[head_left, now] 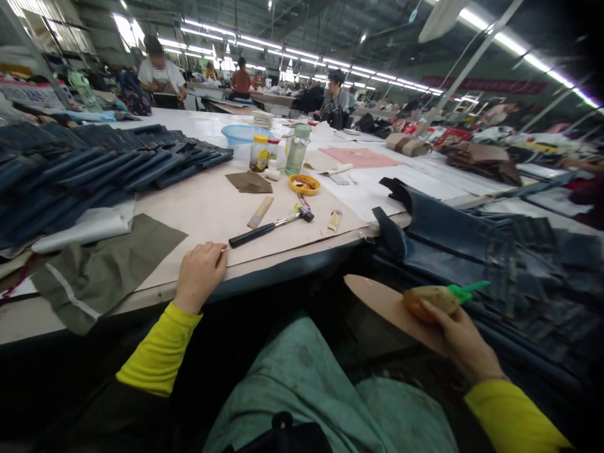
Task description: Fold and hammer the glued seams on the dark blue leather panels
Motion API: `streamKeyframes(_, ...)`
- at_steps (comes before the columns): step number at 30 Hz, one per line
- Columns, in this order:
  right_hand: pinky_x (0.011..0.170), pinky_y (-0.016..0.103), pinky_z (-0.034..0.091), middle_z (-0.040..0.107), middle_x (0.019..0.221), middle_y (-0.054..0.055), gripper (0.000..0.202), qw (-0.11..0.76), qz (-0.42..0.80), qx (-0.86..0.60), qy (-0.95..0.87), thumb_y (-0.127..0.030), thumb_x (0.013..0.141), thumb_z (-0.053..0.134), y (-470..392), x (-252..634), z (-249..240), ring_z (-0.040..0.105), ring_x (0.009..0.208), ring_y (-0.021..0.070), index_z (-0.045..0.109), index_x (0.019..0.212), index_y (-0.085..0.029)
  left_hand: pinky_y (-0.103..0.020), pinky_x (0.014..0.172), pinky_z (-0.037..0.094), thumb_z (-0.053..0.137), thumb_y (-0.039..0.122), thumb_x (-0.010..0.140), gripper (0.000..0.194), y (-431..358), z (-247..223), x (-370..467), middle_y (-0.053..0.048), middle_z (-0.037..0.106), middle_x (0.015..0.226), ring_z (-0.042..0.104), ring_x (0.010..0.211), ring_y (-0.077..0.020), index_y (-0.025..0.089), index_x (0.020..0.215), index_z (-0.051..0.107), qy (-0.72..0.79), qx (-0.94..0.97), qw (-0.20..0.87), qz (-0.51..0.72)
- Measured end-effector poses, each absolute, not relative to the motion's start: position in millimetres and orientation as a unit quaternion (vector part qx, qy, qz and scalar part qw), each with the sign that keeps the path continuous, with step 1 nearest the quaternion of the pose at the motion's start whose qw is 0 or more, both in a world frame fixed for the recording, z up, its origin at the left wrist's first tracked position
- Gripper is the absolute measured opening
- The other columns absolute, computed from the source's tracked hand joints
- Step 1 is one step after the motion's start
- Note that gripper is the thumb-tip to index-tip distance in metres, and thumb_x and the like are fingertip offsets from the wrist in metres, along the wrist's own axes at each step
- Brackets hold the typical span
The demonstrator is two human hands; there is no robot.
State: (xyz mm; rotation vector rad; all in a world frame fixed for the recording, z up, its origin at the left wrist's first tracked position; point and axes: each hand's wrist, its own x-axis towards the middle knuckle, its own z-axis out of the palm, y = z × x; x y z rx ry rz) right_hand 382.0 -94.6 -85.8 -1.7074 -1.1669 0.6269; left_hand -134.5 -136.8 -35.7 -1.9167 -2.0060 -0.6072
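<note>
My left hand [202,272] rests at the table's front edge, its fingers curled with thumb and index together; a tiny pale thing shows at the fingertips, too small to name. Just right of it lies a black-handled hammer [271,230]. Over at the right, below the table's level, my right hand [460,333] is closed round a yellowish bottle [431,302] with a green nozzle. A flat brown board [382,299] is beside and under the bottle. Near the hammer are a wooden block [260,212] and a small beige piece [335,220].
Dark blue folded pieces [85,163] are heaped at left, beside an olive cloth [117,264]. Blue material [453,233] lies at right. Jars [259,153], a green-capped bottle [297,151] and an orange dish [304,184] stand mid-table. People work farther back.
</note>
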Motion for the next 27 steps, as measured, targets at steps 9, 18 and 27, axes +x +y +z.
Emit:
streamKeyframes(9, 0.099, 0.038, 0.043, 0.062, 0.113, 0.004, 0.045, 0.466, 0.461, -0.462, -0.597, -0.039, 0.069, 0.071, -34, 182, -25, 0.056, 0.108, 0.0239, 0.057, 0.108, -0.024, -0.037, 0.075, 0.033, 0.042, 0.029, 0.089, 0.020, -134, -35, -135, -0.005, 0.063, 0.089, 0.054, 0.085, -0.0229, 0.021, 0.098, 0.058, -0.718, -0.650, 0.126, -0.214)
streamKeyframes(18, 0.091, 0.044, 0.045, 0.058, 0.117, 0.008, 0.068, 0.318, 0.421, -0.366, -0.766, -0.038, 0.069, 0.066, 15, 38, -40, 0.057, 0.102, 0.0263, 0.041, 0.129, -0.020, -0.034, 0.078, 0.038, 0.041, 0.026, 0.091, 0.018, -134, -31, -132, -0.004, 0.060, 0.089, 0.053, 0.087, -0.0195, 0.020, 0.098, 0.057, -0.734, -0.639, 0.107, -0.203)
streamKeyframes(27, 0.091, 0.045, 0.041, 0.056, 0.117, 0.010, 0.065, 0.350, 0.321, -0.341, -0.811, -0.049, 0.074, 0.058, 17, 28, -42, 0.053, 0.104, 0.0284, 0.042, 0.129, -0.019, -0.032, 0.078, 0.040, 0.039, 0.026, 0.091, 0.022, -138, -34, -126, -0.005, 0.060, 0.083, 0.053, 0.083, -0.0186, 0.019, 0.091, 0.060, -0.748, -0.612, 0.143, -0.215)
